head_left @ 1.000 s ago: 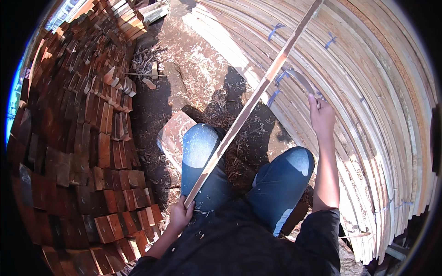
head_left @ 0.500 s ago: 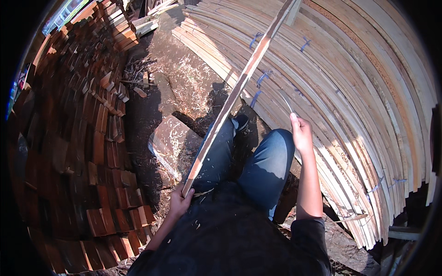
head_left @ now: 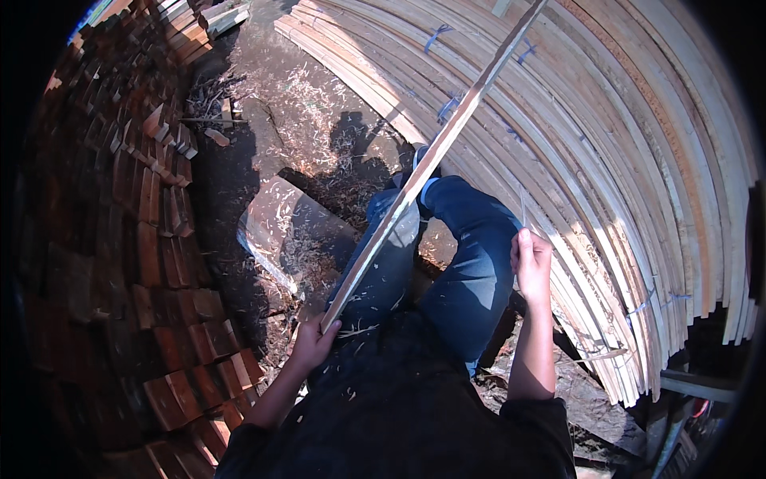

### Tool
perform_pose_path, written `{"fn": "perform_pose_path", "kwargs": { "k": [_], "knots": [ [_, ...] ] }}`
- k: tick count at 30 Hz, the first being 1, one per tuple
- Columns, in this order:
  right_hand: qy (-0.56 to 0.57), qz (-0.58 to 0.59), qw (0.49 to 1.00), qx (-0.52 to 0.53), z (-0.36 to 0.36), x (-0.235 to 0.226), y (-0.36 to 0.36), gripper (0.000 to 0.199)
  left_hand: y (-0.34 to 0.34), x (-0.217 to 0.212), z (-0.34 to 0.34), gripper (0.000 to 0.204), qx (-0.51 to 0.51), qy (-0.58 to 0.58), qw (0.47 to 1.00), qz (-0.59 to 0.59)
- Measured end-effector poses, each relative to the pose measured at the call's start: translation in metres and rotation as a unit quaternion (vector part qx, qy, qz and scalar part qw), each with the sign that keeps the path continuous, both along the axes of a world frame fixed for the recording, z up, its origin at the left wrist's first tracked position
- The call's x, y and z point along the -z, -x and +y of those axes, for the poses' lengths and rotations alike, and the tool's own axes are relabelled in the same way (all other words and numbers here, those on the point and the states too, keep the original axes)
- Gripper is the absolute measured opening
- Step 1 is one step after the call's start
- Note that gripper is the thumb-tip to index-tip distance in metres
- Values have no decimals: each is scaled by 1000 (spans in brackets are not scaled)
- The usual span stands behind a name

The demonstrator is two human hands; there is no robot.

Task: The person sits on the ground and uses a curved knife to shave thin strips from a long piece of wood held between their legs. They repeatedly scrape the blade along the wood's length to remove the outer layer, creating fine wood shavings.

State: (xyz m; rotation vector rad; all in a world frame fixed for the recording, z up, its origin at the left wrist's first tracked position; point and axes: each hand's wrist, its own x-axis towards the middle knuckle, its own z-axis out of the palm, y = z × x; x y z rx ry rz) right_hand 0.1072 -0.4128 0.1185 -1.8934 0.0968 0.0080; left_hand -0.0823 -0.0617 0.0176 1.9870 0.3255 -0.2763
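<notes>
Beside shaving-strewn ground (head_left: 303,89), stacked blocks (head_left: 149,199); pale slats (head_left: 618,164)

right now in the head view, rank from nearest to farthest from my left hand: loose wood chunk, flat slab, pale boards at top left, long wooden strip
From the left hand:
1. Long wooden strip, held in it
2. Flat slab, ahead, slightly left
3. Loose wood chunk, farther ahead, left
4. Pale boards, top left, beyond the chunk

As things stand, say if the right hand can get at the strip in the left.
Probably yes: nothing visible blocks the space between the right hand and the strip, though that hand holds a thin tool.
</notes>
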Motion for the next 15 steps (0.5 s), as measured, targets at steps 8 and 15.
{"fn": "perform_pose_path", "kwargs": {
  "k": [8, 15],
  "knots": [
    [-37, 62, 997, -4, 13, 41, 31, 50, -6, 10, 2, 32, 1, -21, 999, -38],
    [-27, 124, 992, -9, 15, 59, 39, 47, 0, 16, 7, 30, -12, -59, 997, 51]
  ]
}}
